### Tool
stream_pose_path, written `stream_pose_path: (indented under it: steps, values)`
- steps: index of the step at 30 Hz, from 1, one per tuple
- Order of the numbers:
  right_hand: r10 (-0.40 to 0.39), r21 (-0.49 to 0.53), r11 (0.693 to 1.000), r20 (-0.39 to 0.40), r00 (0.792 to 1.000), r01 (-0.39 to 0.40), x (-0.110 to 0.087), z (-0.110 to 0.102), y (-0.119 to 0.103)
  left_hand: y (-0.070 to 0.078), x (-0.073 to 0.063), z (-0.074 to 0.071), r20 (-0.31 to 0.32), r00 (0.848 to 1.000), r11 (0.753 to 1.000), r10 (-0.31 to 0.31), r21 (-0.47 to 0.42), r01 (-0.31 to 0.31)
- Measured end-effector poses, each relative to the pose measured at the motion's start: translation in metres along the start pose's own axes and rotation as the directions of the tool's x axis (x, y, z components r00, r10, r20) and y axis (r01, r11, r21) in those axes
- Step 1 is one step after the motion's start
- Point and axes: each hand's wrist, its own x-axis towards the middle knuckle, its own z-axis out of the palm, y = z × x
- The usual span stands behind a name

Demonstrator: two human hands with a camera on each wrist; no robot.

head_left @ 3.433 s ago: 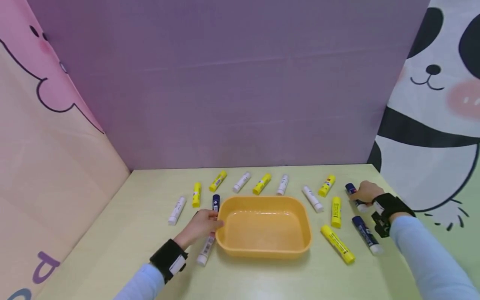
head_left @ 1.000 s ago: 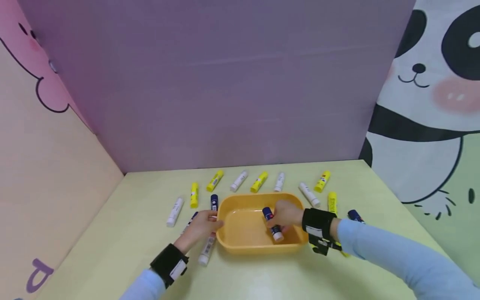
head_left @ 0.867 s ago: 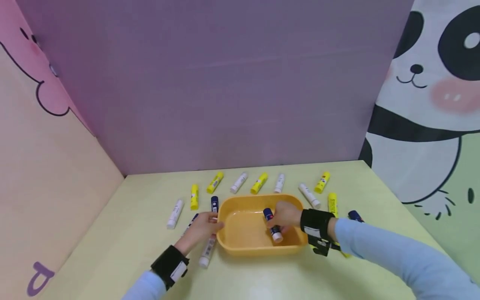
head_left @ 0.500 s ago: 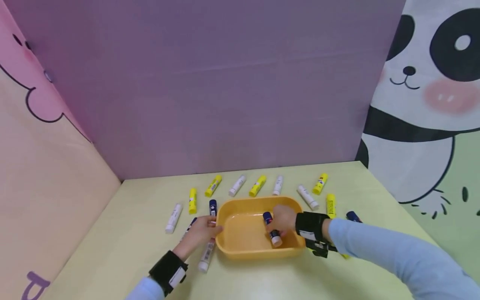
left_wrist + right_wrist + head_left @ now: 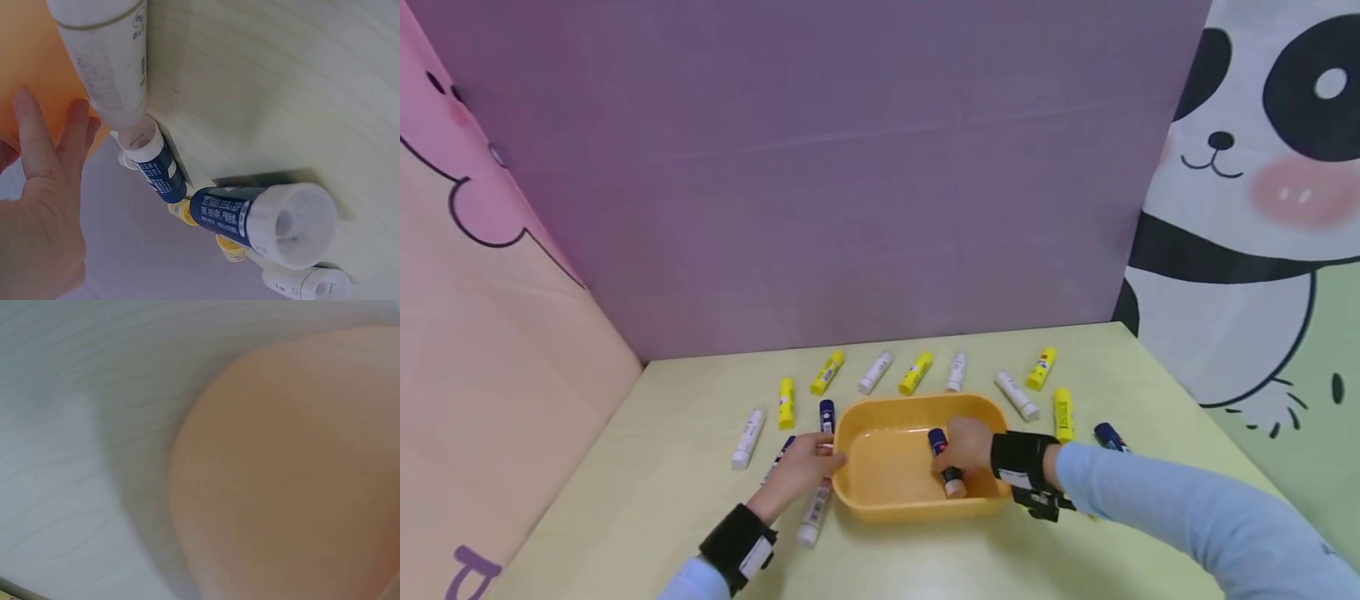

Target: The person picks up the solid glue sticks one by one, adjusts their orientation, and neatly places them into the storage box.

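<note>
In the head view, my left hand (image 5: 801, 471) holds the left rim of an orange plastic tray (image 5: 917, 510), thumb over the edge and fingers along the outer wall. My right hand (image 5: 967, 446) reaches over the tray and pinches a navy glue stick (image 5: 937, 440) with a pale end, tilted low inside. Beside the left hand lie a white glue stick (image 5: 814, 517) and two navy glue sticks, one (image 5: 827, 415) behind it and another (image 5: 777, 458) to its left. The right wrist view is filled by the tray wall (image 5: 269, 456); the right fingers are hidden there.
Yellow glue sticks (image 5: 786, 403) and white glue sticks (image 5: 875, 372) lie spread behind and around the tray on the pale table (image 5: 685, 467). At the right, a navy glue stick (image 5: 1109, 437) is partly covered by the right sleeve. A purple panel (image 5: 850, 208) stands at the back.
My right hand has moved left from the table's right side, bringing a navy glue stick over into the tray; lately it has barely moved. The left hand keeps its hold on the rim.
</note>
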Motion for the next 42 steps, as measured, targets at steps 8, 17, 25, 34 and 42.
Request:
stream_pose_path:
  steps: [8,17,25,34,42]
  values:
    - [0.024,-0.163,0.986,-0.087,0.996,-0.039,-0.068,-0.023,-0.063,0.002,-0.001,-0.003,-0.013,1.000,1.000,0.006,0.013,-0.006]
    - [-0.029,-0.223,0.975,-0.108,0.994,0.004,-0.071,-0.031,-0.062,0.001,-0.002,-0.001,-0.008,1.000,1.000,0.019,0.017,-0.019]
    - [-0.059,-0.122,0.991,-0.084,0.995,0.048,-0.085,-0.053,-0.063,-0.001,0.001,-0.001,0.007,1.000,1.000,0.024,0.018,-0.024]
    - [-0.026,0.133,0.990,-0.174,0.984,0.050,-0.084,-0.112,-0.040,-0.003,0.003,0.000,0.010,1.000,1.000,0.027,0.000,-0.027]
    - [-0.045,0.198,0.976,-0.228,0.973,0.091,-0.066,-0.154,0.012,-0.001,0.003,0.000,0.009,1.000,1.000,0.018,-0.002,-0.018]
